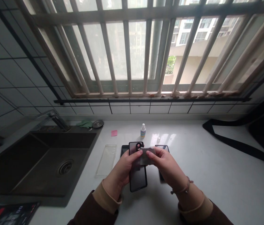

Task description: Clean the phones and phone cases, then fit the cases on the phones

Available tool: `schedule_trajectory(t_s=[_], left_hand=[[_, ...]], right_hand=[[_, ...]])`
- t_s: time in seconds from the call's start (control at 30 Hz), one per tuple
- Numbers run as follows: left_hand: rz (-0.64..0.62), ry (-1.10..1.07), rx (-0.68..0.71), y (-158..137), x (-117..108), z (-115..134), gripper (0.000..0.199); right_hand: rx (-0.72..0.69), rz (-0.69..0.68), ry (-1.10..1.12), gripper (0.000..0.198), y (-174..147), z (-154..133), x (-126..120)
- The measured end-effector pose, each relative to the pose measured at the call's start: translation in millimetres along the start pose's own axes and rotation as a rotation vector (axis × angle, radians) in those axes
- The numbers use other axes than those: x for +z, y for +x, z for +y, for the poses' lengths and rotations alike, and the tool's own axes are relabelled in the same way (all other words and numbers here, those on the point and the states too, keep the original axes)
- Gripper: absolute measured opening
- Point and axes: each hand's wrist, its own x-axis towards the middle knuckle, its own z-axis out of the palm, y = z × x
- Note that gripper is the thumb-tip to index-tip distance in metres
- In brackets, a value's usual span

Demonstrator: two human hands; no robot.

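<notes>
My left hand (124,167) is closed around a smoky phone case (138,181) with a black rim and a round camera opening, held upright above the counter. A small grey piece of cloth (147,158) lies over the upper part of the case. My right hand (166,161) pinches this cloth between thumb and fingers, and my left thumb touches its left edge. Behind my left hand a dark phone (123,150) is partly hidden. Another dark phone (162,147) lies under my right hand, mostly covered. To the left rests a clear phone case (106,160).
A small white-capped bottle (142,131), its loose cap-like white piece (158,139) and a pink sticky note (114,133) are farther back. The dark sink (77,187) and faucet (60,120) are left. A black strap (230,142) lies right; a dark package (10,214) sits front left.
</notes>
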Motion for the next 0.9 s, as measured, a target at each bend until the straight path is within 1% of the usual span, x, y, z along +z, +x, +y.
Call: schedule_trajectory(t_s=[0.03, 0.1, 0.17, 0.23, 0.33, 0.43, 0.53, 0.63, 0.7, 0.8, 0.9], left_hand=[[-0.004, 0.006, 0.017, 0.4, 0.0, -0.5, 0.051], [0.018, 0.022, 0.070, 1.9, -0.2, -1.7, 0.058], [0.065, 0.054, 0.136, 3.9, -0.8, -3.0, 0.060], [0.086, 0.085, 0.186, 5.7, -1.8, -4.1, 0.059], [0.043, 0.106, 0.212, 6.9, -3.5, -4.7, 0.055], [-0.027, 0.107, 0.208, 6.6, -4.7, -4.8, 0.049], [-0.044, 0.114, 0.191, 5.5, -4.0, -4.9, 0.044], [0.019, 0.133, 0.195, 4.9, -2.3, -4.3, 0.046], [0.096, 0.136, 0.230, 5.4, -1.6, -3.2, 0.046], [0.206, 0.123, 0.306, 7.3, -1.7, -1.0, 0.045], [0.239, 0.129, 0.345, 8.7, -2.8, 0.0, 0.043]], right_hand=[[0.006, -0.020, -0.018, 0.040, -0.6, -1.3, 0.9], [0.009, -0.018, -0.051, 0.041, -1.1, -2.7, 1.9], [-0.003, 0.009, -0.089, 0.043, -0.8, -2.5, 1.2], [-0.028, 0.046, -0.144, 0.043, -0.3, -2.2, -0.1], [-0.068, 0.096, -0.208, 0.042, 0.2, -3.2, -1.3], [-0.058, 0.116, -0.173, 0.043, 0.5, -3.3, -0.9], [-0.033, 0.140, -0.130, 0.044, 1.5, -0.7, -0.4], [-0.033, 0.147, -0.100, 0.045, 2.6, 1.9, -0.7], [-0.037, 0.161, -0.083, 0.044, 2.8, 2.8, -1.9], [-0.064, 0.226, -0.092, 0.046, 3.0, 5.0, -4.6], [-0.050, 0.247, -0.084, 0.050, 3.6, 8.4, -6.1]])
